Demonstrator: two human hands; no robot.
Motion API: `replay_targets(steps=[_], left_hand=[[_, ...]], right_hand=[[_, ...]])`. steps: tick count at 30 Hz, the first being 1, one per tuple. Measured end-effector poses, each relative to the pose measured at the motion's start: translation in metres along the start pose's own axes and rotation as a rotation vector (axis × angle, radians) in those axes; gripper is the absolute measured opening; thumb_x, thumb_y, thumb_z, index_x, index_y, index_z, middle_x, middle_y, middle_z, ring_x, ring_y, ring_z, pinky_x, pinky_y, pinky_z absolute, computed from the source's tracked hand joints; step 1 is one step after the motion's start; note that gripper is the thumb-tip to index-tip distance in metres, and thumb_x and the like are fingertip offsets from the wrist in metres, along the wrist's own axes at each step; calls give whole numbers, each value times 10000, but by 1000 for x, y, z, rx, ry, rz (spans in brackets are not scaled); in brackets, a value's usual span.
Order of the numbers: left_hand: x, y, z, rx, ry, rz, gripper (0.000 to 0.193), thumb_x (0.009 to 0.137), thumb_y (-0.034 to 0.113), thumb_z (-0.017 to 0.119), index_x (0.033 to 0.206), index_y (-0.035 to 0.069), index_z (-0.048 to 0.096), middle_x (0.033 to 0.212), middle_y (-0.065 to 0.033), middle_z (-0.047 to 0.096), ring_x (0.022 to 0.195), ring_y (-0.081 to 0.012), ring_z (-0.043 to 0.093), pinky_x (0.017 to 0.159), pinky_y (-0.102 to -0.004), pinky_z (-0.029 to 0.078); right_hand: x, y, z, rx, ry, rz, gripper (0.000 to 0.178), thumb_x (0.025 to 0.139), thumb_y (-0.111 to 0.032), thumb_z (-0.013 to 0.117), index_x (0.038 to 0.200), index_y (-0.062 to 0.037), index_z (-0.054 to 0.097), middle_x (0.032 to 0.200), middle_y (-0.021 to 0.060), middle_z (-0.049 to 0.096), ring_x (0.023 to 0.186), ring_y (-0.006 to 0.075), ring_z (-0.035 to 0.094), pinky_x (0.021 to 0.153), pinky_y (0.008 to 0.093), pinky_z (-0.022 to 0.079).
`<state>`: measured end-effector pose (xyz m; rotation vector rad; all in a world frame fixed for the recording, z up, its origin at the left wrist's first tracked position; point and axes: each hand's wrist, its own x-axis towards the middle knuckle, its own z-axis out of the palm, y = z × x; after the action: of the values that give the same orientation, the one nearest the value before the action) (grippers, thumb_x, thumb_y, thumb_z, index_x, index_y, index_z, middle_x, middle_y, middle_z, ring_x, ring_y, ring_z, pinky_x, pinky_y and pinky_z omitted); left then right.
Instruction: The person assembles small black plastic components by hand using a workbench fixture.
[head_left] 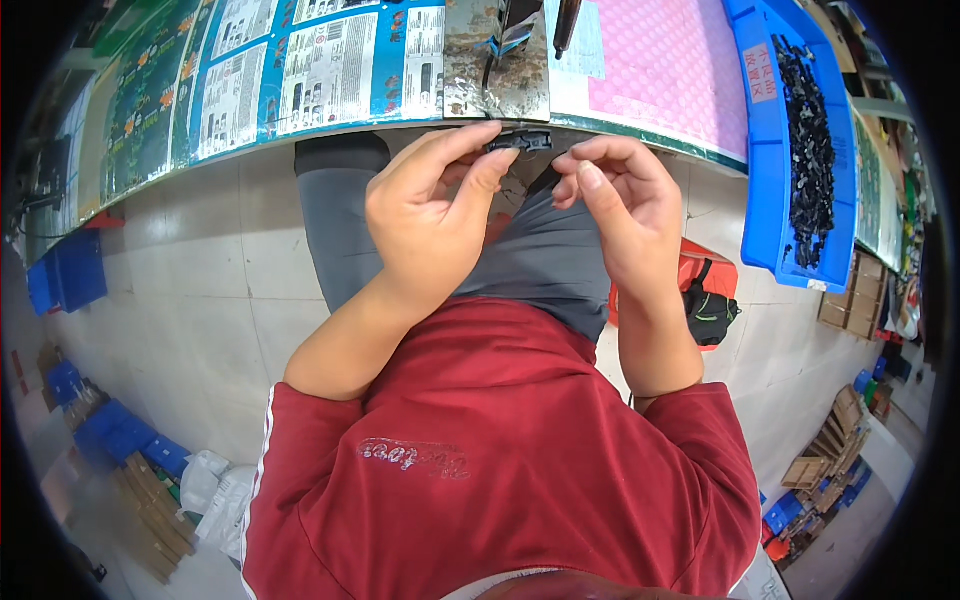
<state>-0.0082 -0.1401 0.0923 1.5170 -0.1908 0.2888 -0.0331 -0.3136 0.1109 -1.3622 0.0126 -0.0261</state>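
Note:
Between the thumb and forefinger of my left hand (pixel 435 205) is a small black plastic part (pixel 524 141), held just off the front edge of the workbench, over my lap. Just to the right of the part, and apart from it, is my right hand (pixel 630 205). Its fingers are curled in and the thumb lies close to them; anything they pinch is too small or hidden to name. Beyond the hands, a worn metal plate (pixel 465 95) of a bench fixture is set into the bench edge, with a dark handle-like rod (pixel 566 28) above it.
Printed sheets (pixel 325 75) cover the bench at left, pink bubble wrap (pixel 665 70) the right. A blue bin (pixel 768 190) at the right holds many small black parts (pixel 810 160). Below it are a red stool-like object (pixel 692 262) and a black pouch (pixel 710 315). Blue crates (pixel 115 432) stand behind left.

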Motion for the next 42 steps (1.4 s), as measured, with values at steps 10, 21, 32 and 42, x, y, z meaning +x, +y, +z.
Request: replay_targets(steps=[10, 21, 32, 42], left_hand=[[-16, 33, -21, -20, -53, 127, 241, 821, -70, 741, 1056, -39, 697, 884, -113, 693, 729, -120, 657, 616, -230, 543], [-26, 35, -26, -44, -60, 87, 228, 823, -56, 745, 1046, -33, 701, 887, -120, 696, 750, -135, 666, 639, -238, 549], [-26, 6, -27, -19, -262, -239, 223, 892, 10, 708, 1108, -37, 676, 912, -65, 666, 762, -78, 628, 655, -200, 519], [19, -24, -62, 229, -27, -5, 191, 852, 105, 753, 1009, 1, 719, 800, -60, 681, 634, -86, 580, 576, -223, 467]], right_hand=[[-17, -12, 20, -101, -123, -202, 319, 889, -15, 685, 1180, 61, 578, 1090, 115, 608, 907, 122, 602, 821, 257, 519], [-19, -9, 31, -269, -129, -360, 301, 854, -35, 734, 1141, 17, 657, 1037, 88, 612, 860, 127, 603, 744, 243, 516], [-21, 22, 16, -174, -51, -57, 181, 891, -32, 698, 1043, 50, 645, 977, 55, 616, 855, 101, 590, 742, 226, 498], [17, -56, -119, 405, 612, -290, 230, 992, -210, 592, 1059, 9, 608, 790, 42, 580, 680, 142, 515, 694, 261, 452]])
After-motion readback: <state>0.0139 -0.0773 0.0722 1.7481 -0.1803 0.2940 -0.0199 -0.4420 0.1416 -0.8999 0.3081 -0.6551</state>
